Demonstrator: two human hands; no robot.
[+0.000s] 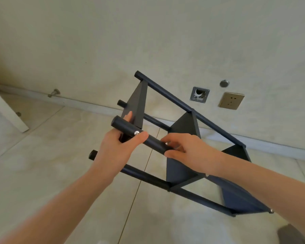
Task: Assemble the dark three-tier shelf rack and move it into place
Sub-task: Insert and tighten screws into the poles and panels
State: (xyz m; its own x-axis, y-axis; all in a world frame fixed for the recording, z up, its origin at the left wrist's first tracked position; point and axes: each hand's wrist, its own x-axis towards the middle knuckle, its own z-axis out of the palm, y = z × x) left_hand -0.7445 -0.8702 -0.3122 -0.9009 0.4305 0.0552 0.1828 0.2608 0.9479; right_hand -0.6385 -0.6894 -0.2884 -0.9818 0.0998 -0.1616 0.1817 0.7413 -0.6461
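Here, both bare arms reach forward, holding the dark shelf rack [181, 138] tilted above the tiled floor [42, 155], near the wall [148, 41]. The left hand [120, 147] wraps its fingers round one post [139, 136] near the end. The right hand [187, 150] curls round the same post just beside it.

Most fingers of the left grip [119, 147] are hidden behind the post [153, 143]. The fingertips of the right grip [187, 150] curl out of sight round the same post. The right forearm [253, 176] covers a corner of the blurred lowest shelf [239, 199]. A dark, blurred shape [289, 234] is cut by the bottom edge, and a white board [5, 110] by the left. The inside of the wall box [199, 94] is too small to tell.
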